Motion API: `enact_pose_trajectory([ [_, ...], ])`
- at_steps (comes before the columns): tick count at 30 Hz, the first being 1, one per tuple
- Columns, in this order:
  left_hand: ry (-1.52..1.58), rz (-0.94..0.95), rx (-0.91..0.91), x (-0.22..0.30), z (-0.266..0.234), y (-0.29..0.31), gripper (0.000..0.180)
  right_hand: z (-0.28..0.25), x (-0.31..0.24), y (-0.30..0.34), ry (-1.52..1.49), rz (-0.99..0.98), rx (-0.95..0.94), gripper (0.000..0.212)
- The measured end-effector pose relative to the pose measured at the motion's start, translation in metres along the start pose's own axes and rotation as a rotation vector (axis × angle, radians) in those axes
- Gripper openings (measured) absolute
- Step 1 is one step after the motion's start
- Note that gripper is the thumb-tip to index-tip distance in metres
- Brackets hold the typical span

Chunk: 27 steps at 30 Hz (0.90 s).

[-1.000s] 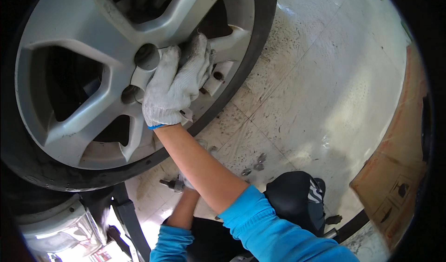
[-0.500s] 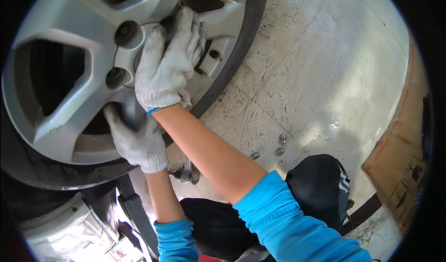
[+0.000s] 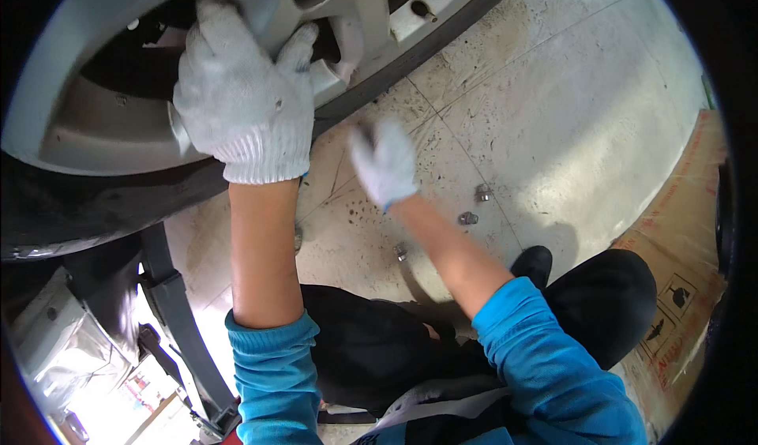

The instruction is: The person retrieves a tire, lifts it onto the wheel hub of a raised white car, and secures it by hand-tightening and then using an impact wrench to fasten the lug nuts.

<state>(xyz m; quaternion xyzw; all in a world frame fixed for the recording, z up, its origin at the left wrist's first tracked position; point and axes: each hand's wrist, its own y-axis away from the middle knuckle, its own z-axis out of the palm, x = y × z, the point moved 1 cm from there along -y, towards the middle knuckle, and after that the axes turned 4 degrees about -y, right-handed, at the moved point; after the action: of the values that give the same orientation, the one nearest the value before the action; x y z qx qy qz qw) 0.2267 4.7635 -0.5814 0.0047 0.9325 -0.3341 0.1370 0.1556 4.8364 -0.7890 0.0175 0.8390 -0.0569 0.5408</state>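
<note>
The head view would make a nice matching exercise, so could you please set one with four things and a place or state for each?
1. left hand
2. right hand
3. small metal nuts
4. cardboard

A. scattered on the pale floor
B. brown, along the picture's right side
C. white-gloved, at the silver wheel
D. white-gloved, blurred, apart from the wheel

Pairs: 1-C, 2-D, 3-A, 4-B.

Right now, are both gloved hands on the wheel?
No, the left hand is on the wheel, but the right hand is over the floor.
</note>
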Motion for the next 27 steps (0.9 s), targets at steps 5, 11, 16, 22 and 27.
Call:
enact_pose_trajectory([
  [5,0.051,-0.002,0.087,-0.007,-0.005,0.005,0.078,0.023,0.035,0.153,0.437,0.013,-0.725,0.028],
  [11,0.132,-0.085,-0.066,0.001,0.005,0.0,0.078,0.028,0.077,0.182,0.59,0.265,-0.966,0.024],
  [16,0.162,-0.092,-0.065,0.0,-0.001,0.0,0.078,-0.033,0.016,0.028,0.24,0.428,-0.599,0.03],
  [22,0.164,-0.106,-0.017,-0.007,-0.001,0.002,0.08,-0.182,-0.147,-0.11,-0.65,0.249,0.164,0.043],
  [27,0.235,-0.088,0.028,-0.007,-0.002,0.006,0.083,-0.191,-0.169,-0.139,-0.89,-0.058,0.238,0.036],
])
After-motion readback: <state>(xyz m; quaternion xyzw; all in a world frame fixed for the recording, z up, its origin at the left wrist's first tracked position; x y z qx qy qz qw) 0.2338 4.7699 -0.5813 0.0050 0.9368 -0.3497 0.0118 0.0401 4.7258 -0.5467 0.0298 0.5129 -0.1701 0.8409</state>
